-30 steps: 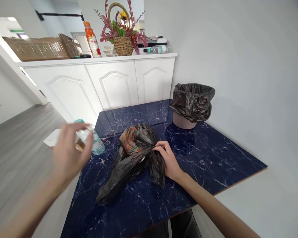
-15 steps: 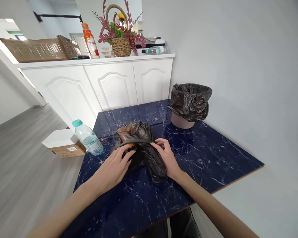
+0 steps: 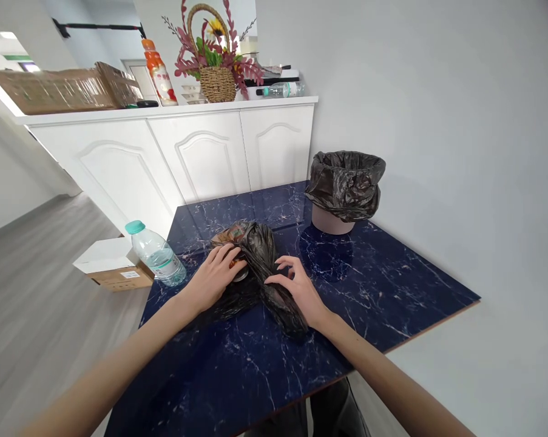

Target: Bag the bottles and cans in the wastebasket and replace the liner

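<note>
A crumpled black plastic bag (image 3: 261, 249) lies on the dark blue marbled tabletop (image 3: 346, 291), with its opening towards me. Through the thin plastic on its far left, brownish and reddish contents show. My left hand (image 3: 214, 276) is at the opening, its fingers curled over a partly hidden item with an orange patch and a shiny rounded edge (image 3: 241, 275). Beside the bag's right side is my right hand (image 3: 301, 291), thumb and fingers apart. Its thumb tip touches or nearly touches the plastic, and a loose length of bag lies under the hand.
A bin (image 3: 332, 220) lined with a black bag stands at the back right, near the wall. At the left edge is a water bottle (image 3: 158, 254); a cardboard box (image 3: 114, 264) sits beyond it. Behind, a white cabinet (image 3: 201, 152) carries a flower basket (image 3: 218, 84) and an orange-capped bottle (image 3: 159, 73).
My left hand has moved up and further over the bag's opening, and a shiny rounded edge now shows there. My right hand's fingers have loosened from the bag's rim. The view has shifted slightly.
</note>
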Tool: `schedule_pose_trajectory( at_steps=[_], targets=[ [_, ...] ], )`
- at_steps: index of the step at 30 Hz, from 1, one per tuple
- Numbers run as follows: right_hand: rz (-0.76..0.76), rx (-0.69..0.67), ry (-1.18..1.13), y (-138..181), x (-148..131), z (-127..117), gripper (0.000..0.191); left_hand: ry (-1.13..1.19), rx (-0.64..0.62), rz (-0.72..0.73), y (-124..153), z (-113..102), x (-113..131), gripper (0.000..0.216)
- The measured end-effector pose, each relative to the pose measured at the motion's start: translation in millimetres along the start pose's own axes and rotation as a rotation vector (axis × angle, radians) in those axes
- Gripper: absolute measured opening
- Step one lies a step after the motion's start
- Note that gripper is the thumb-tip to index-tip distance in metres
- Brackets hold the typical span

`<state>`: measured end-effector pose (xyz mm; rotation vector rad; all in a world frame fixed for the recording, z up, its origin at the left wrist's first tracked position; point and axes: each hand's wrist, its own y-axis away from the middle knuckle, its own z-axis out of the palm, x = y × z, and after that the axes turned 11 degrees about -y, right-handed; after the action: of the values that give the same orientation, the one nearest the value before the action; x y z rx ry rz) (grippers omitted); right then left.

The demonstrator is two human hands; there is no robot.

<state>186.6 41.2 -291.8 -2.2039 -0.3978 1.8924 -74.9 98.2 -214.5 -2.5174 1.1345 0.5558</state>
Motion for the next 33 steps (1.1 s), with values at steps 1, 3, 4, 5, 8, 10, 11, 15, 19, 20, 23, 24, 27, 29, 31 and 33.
schedule_pose_trajectory(
  at_steps=[1, 3, 4, 5, 8, 10, 11, 15, 19, 20, 23, 24, 27, 29, 31, 33],
  targets=[
    [0.042, 0.011, -0.046, -1.1, -1.7, 0.6, 0.020, -0.008, 0.002, 0.006, -2.8, 2.4, -1.6, 0.066],
    [0.111, 0.025, -0.114, -3.1, -4.5, 1.0, 0.023, -0.040, 0.004, 0.006, -7.5, 6.3, -4.7, 0.060],
    [0.148, 0.038, -0.142, -4.1, -5.6, 0.8, 0.024, -0.055, 0.005, 0.004, -9.1, 7.6, -6.2, 0.056],
    [0.183, 0.052, -0.166, -4.9, -6.4, 0.5, 0.025, -0.061, 0.009, 0.000, -10.0, 8.2, -7.6, 0.051],
    [0.188, 0.066, -0.177, -6.1, -6.7, -1.2, 0.020, 0.022, 0.034, -0.014, -8.4, 3.5, -10.9, 0.047],
    [0.120, 0.045, -0.122, -5.9, -5.1, -2.7, 0.014, 0.171, 0.068, -0.053, -3.6, -6.8, -10.9, 0.050],
    [0.076, 0.029, -0.082, -5.5, -3.9, -3.5, 0.014, 0.268, 0.092, -0.089, 0.0, -14.2, -9.9, 0.052],
    [-0.007, 0.021, 0.005, -4.2, 0.7, -4.8, 0.021, 0.808, 0.159, -0.320, 22.5, -52.2, -2.8, 0.064],
    [0.036, 0.043, -0.034, -4.8, 1.6, -4.2, 0.020, 1.177, 0.248, -0.816, 55.5, -87.2, -0.6, 0.077],
    [0.044, 0.045, -0.041, -5.0, 1.8, -4.0, 0.020, 1.141, 0.289, -0.921, 63.9, -93.6, -1.7, 0.077],
    [0.058, 0.040, -0.053, -5.4, 3.8, -3.3, 0.020, 0.891, 0.311, -1.098, 87.7, -103.6, -8.4, 0.072],
    [0.061, 0.036, -0.060, -5.3, 4.9, -3.2, 0.021, 0.801, 0.290, -1.141, 95.4, -102.8, -11.4, 0.071],
    [0.040, 0.032, -0.068, -4.5, 7.1, -3.2, 0.022, 0.553, 0.174, -1.264, 118.5, -86.8, -20.9, 0.069],
    [0.002, 0.029, -0.046, -3.8, 6.7, -3.6, 0.021, 0.447, 0.055, -1.308, 132.1, -68.8, -26.3, 0.066],
    [-0.016, 0.032, -0.024, -3.1, 5.0, -4.0, 0.022, 0.419, -0.013, -1.306, 141.6, -50.5, -29.9, 0.064],
    [0.007, 0.041, -0.023, -2.9, 2.7, -4.1, 0.022, 0.433, -0.041, -1.288, 145.7, -35.9, -31.8, 0.060]
  ],
)
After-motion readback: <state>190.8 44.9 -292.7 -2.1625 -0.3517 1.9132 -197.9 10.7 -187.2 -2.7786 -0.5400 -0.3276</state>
